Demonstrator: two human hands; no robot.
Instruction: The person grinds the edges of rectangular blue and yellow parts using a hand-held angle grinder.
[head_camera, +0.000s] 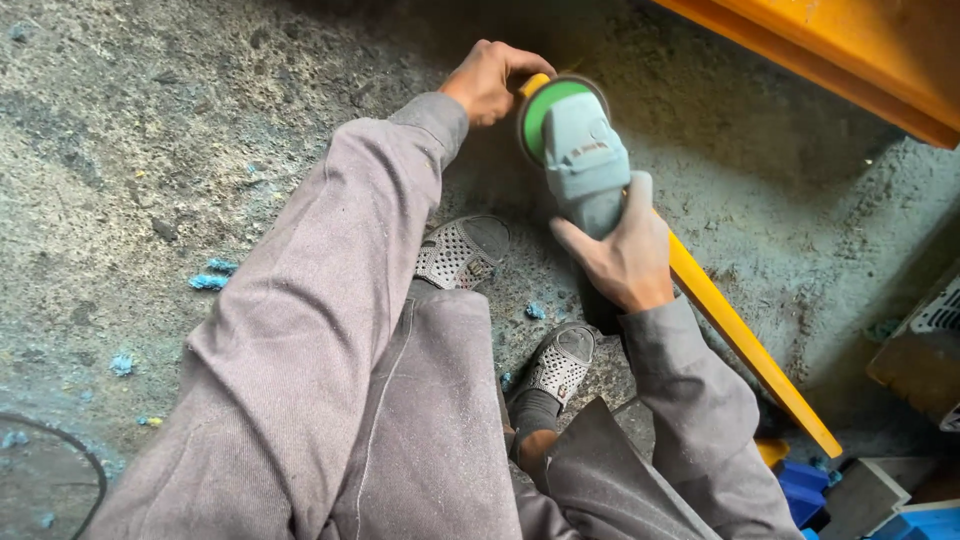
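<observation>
My right hand (618, 258) grips the body of a grey angle grinder (585, 160) with a green disc (546, 108). The disc rests against the far end of a long yellow bar (740, 340) that slants down to the right over the floor. My left hand (487, 80) is closed around that far end of the bar, just left of the disc. Both arms wear grey sleeves.
I crouch on a rough concrete floor (150, 130) with my feet in grey perforated shoes (460, 252) under the bar. An orange beam (850, 50) crosses the top right. Blue scraps (208, 281) lie left. Blue and wooden boxes (870, 500) stand at bottom right.
</observation>
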